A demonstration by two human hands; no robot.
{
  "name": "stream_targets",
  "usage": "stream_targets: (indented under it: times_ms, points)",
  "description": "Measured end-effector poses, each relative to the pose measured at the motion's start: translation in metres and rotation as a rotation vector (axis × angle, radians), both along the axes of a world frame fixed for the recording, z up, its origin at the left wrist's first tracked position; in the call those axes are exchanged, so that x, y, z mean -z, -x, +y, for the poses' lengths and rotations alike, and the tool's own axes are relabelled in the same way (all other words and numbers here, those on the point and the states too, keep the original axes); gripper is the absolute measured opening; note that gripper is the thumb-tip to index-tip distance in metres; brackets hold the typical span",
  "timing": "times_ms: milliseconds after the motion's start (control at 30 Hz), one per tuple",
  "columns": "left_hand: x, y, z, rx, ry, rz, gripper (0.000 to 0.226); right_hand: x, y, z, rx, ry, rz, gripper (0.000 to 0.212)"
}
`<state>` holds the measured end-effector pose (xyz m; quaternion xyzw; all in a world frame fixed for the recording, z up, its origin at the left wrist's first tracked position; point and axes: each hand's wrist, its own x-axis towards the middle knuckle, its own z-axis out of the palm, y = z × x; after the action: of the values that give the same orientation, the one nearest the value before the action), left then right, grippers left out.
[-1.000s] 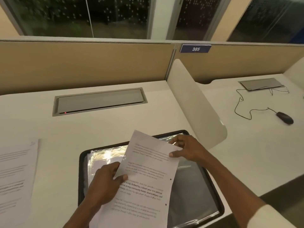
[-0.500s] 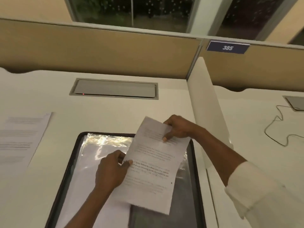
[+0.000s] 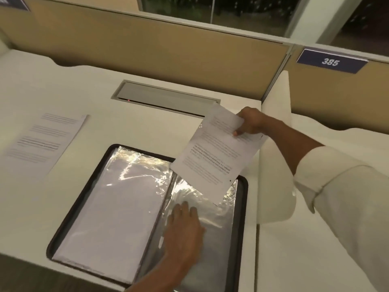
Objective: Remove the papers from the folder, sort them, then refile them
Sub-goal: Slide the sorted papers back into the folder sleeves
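Sheet [image 3: 219, 157] print blurred, probably illegible

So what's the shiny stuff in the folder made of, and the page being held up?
The shiny sleeves look like thin clear plastic: glossy, wrinkled, with bright glare. The page in the right hand looks like matte paper, printed and bending slightly.

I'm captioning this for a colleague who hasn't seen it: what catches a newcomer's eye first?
The printed sheet, pinched near its top by the right hand, hangs over the far right corner of the open black folder. The folder's plastic sleeves glare under the light, and the left hand rests flat on the right one. A second sheet lies on the desk, far left.
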<state>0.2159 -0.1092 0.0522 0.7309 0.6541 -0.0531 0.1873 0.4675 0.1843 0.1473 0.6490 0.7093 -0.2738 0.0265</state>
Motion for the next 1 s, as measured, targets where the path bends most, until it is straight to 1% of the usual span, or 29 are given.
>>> stream_targets:
  times_ms: [100,167,200,267,400,500,633,733,833,900,933,1000]
  points:
    - [0.024,-0.032,-0.002,0.023,0.010,-0.023,0.091,-0.007,-0.011,0.016,-0.007,-0.039,-0.029,0.045]
    - [0.037,-0.052,0.001,0.023,-0.031,-0.016,0.114,-0.012,-0.016,0.025,-0.020,-0.062,-0.038,0.042]
    - [0.041,-0.060,0.004,0.010,-0.051,-0.016,0.121,-0.015,-0.019,0.029,-0.025,-0.067,-0.042,0.040]
    - [0.040,-0.075,0.012,-0.027,-0.062,-0.018,0.125,-0.018,-0.025,0.037,-0.027,-0.059,-0.042,0.038]
    - [0.031,-0.101,0.027,-0.074,-0.030,0.016,0.117,-0.022,-0.036,0.051,-0.031,-0.051,-0.061,0.041]
    - [0.032,-0.110,0.031,-0.135,-0.051,-0.013,0.106,-0.022,-0.043,0.061,-0.028,-0.030,-0.058,0.043]
    - [0.042,-0.110,0.033,-0.125,-0.066,-0.008,0.095,-0.018,-0.048,0.068,-0.021,0.006,-0.047,0.041]
    - [0.040,-0.110,0.038,-0.104,-0.025,0.019,0.083,-0.017,-0.050,0.072,-0.016,0.022,-0.018,0.036]
    - [0.031,-0.107,0.043,-0.043,0.028,0.078,0.082,-0.019,-0.053,0.073,-0.007,0.049,0.029,0.029]
    - [0.026,-0.104,0.044,-0.055,0.039,0.047,0.078,-0.023,-0.055,0.074,-0.006,0.065,0.063,0.024]
    - [0.025,-0.102,0.045,-0.081,0.023,0.007,0.070,-0.025,-0.056,0.074,-0.005,0.070,0.073,0.023]
    - [0.024,-0.097,0.047,-0.141,-0.063,-0.082,0.044,-0.028,-0.058,0.075,0.010,0.079,0.096,0.024]
